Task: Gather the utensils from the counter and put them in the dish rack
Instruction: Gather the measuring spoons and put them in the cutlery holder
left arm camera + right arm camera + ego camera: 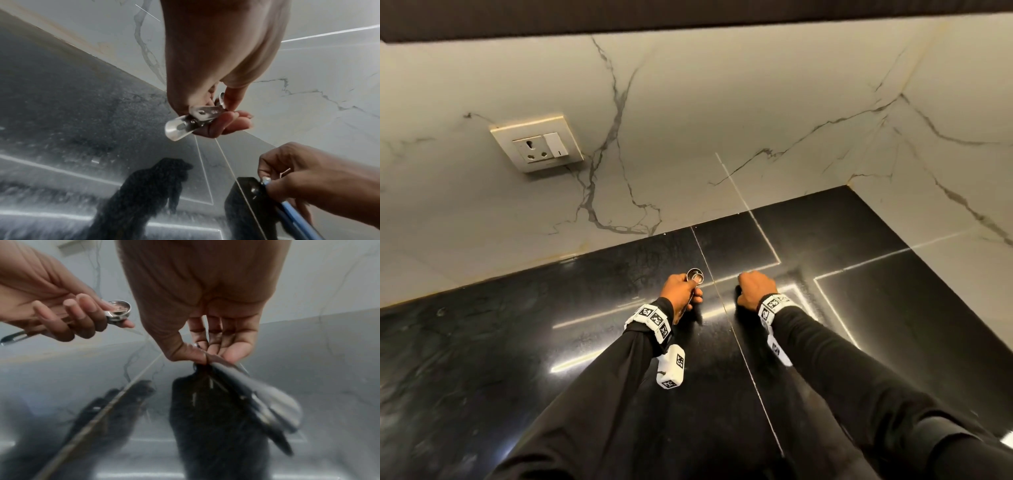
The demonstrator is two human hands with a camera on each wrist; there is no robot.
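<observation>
A polished black stone counter (517, 342) runs to a white marble-veined backsplash (688, 120), thin pale seam lines crossing its surface. Whether any utensil rests on it cannot be told.

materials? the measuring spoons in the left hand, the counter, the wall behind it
Measuring spoons in the left hand: look like polished steel, with mirror-bright cups and flat handles. Counter: seems polished black stone, glossy, reflecting both arms and light strips. Wall: white, grey-veined, smooth; marble or marble-look tile, can't tell which.
</observation>
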